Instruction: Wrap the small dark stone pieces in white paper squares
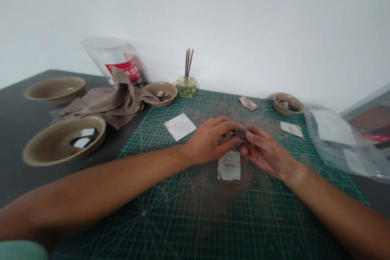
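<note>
My left hand (211, 140) and my right hand (263, 150) meet over the middle of the green cutting mat (189, 219). Between their fingertips is a small dark, roundish piece (241, 133), pinched from both sides; its exact kind does not show. Just below the hands lies a pale, dirt-marked square sheet (229, 166) with a crease or crack across it, partly covered by my fingers. Left of the hands, a clean white square (180, 127) rests flat on the mat.
Small bowls of dark bits stand at the back, one left (161, 93) and one right (288, 104). A reed diffuser (187, 86) is by the wall. Larger bowls (61, 140), a brown cloth (112, 99) and a clear tub (111, 55) occupy the left; a plastic bag (335, 142) lies right.
</note>
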`<state>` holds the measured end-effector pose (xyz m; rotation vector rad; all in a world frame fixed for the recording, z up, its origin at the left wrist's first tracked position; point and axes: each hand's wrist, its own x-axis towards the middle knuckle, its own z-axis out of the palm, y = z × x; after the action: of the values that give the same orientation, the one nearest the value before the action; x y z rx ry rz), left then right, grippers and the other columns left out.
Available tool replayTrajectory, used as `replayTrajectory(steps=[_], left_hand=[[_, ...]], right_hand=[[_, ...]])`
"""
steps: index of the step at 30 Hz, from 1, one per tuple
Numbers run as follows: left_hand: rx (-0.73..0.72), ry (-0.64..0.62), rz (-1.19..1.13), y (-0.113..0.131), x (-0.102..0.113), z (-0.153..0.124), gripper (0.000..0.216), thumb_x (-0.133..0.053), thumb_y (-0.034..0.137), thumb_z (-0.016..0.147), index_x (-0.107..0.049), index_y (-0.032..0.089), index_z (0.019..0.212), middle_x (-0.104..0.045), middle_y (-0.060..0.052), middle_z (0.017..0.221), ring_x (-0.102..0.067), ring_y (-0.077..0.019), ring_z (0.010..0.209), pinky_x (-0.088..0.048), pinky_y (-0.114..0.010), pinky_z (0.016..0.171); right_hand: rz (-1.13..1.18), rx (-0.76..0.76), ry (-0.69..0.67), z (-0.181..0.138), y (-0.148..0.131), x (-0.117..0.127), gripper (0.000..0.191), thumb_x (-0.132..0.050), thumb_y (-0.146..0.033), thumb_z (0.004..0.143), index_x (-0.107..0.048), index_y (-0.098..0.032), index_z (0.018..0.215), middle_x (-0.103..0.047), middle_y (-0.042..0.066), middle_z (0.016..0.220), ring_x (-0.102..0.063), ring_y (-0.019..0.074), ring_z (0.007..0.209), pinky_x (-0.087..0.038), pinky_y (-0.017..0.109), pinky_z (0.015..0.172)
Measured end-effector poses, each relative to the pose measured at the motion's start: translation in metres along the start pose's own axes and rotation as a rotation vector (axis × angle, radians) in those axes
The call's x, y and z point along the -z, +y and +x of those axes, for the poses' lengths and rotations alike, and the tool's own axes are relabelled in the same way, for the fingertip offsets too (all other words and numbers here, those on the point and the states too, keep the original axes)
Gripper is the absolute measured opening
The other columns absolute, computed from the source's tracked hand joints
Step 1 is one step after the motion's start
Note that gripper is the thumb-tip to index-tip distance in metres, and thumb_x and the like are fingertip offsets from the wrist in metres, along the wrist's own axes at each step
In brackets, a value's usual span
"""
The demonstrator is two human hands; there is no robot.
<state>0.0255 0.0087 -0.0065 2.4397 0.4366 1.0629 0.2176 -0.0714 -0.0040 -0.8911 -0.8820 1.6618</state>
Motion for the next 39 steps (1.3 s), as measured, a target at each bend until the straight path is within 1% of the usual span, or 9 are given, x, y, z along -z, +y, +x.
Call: replayTrajectory(steps=[5, 9, 13, 17, 20, 27, 33, 37, 39], left_hand=[[0.012, -0.021, -0.014, -0.001, 0.0, 0.0, 0.027, -0.061, 0.032, 0.092, -0.061, 0.019, 0.116, -0.066, -0.007, 0.102, -0.065, -0.0173, 0.091, -0.051, -0.032, 0.082], [-0.012, -0.032, 0.006, -0.001, 0.0, 0.0, 0.027, -0.064, 0.032, 0.091, -0.06, 0.018, 0.113, -0.066, -0.006, 0.101, -0.064, -0.0169, 0.09, -0.051, -0.031, 0.081], [-0.011, -0.028, 0.027, 0.002, -0.001, 0.0, 0.023, -0.064, 0.032, 0.09, -0.059, 0.018, 0.108, -0.065, -0.005, 0.096, -0.063, -0.0169, 0.087, -0.05, -0.03, 0.078], [-0.004, -0.026, 0.013, 0.006, -0.002, -0.002, 0.021, -0.063, 0.032, 0.091, -0.058, 0.019, 0.107, -0.064, -0.005, 0.098, -0.062, -0.0172, 0.089, -0.049, -0.03, 0.078], [-0.011, -0.025, 0.0, 0.007, -0.001, -0.003, 0.019, -0.061, 0.033, 0.092, -0.057, 0.019, 0.105, -0.064, -0.004, 0.096, -0.062, -0.0177, 0.09, -0.049, -0.031, 0.078], [-0.064, 0.012, 0.033, 0.009, -0.001, -0.006, 0.02, -0.062, 0.031, 0.091, -0.056, 0.019, 0.107, -0.065, -0.005, 0.099, -0.062, -0.0182, 0.092, -0.049, -0.031, 0.079], [-0.083, 0.016, 0.039, 0.01, -0.001, -0.006, 0.02, -0.062, 0.031, 0.092, -0.056, 0.019, 0.106, -0.065, -0.005, 0.097, -0.062, -0.0179, 0.091, -0.049, -0.03, 0.077], [-0.117, 0.04, 0.04, 0.01, -0.001, -0.006, 0.019, -0.062, 0.029, 0.091, -0.055, 0.019, 0.106, -0.065, -0.004, 0.097, -0.063, -0.017, 0.09, -0.049, -0.029, 0.076], [-0.113, 0.043, 0.05, 0.011, -0.001, -0.006, 0.018, -0.062, 0.029, 0.092, -0.055, 0.019, 0.105, -0.065, -0.004, 0.097, -0.063, -0.0168, 0.09, -0.049, -0.029, 0.076]], right_hand=[[-0.023, 0.001, -0.001, 0.001, 0.001, 0.002, 0.02, -0.073, -0.033, 0.086, -0.064, -0.023, 0.101, -0.067, -0.002, 0.082, -0.065, 0.0085, 0.065, -0.051, 0.018, 0.056], [-0.035, 0.002, -0.01, 0.001, 0.002, 0.001, 0.02, -0.073, -0.033, 0.086, -0.064, -0.022, 0.101, -0.069, -0.001, 0.088, -0.065, 0.0081, 0.065, -0.051, 0.017, 0.056], [-0.019, 0.011, -0.024, -0.001, 0.003, -0.002, 0.017, -0.072, -0.032, 0.087, -0.063, -0.021, 0.097, -0.068, -0.002, 0.084, -0.065, 0.0083, 0.064, -0.052, 0.017, 0.056], [-0.023, 0.009, -0.021, -0.003, 0.003, -0.005, 0.021, -0.072, -0.033, 0.086, -0.063, -0.022, 0.101, -0.069, -0.001, 0.086, -0.066, 0.0084, 0.064, -0.053, 0.018, 0.056], [-0.026, 0.014, -0.028, -0.004, 0.003, -0.007, 0.02, -0.072, -0.033, 0.086, -0.063, -0.021, 0.099, -0.069, -0.001, 0.086, -0.066, 0.0085, 0.064, -0.053, 0.018, 0.056], [-0.008, -0.001, -0.036, -0.006, 0.005, -0.008, 0.02, -0.072, -0.032, 0.086, -0.062, -0.022, 0.101, -0.069, -0.001, 0.087, -0.067, 0.0093, 0.064, -0.053, 0.018, 0.056], [-0.007, 0.009, -0.053, -0.006, 0.005, -0.008, 0.02, -0.071, -0.032, 0.087, -0.061, -0.022, 0.102, -0.069, 0.0, 0.089, -0.067, 0.0087, 0.065, -0.053, 0.018, 0.057], [0.008, -0.005, -0.052, -0.006, 0.003, -0.01, 0.019, -0.072, -0.032, 0.087, -0.061, -0.022, 0.1, -0.068, -0.001, 0.085, -0.067, 0.0085, 0.064, -0.053, 0.017, 0.057], [0.008, -0.009, -0.052, -0.006, 0.003, -0.01, 0.018, -0.072, -0.031, 0.087, -0.062, -0.021, 0.098, -0.068, -0.001, 0.086, -0.067, 0.0081, 0.063, -0.053, 0.017, 0.057]])
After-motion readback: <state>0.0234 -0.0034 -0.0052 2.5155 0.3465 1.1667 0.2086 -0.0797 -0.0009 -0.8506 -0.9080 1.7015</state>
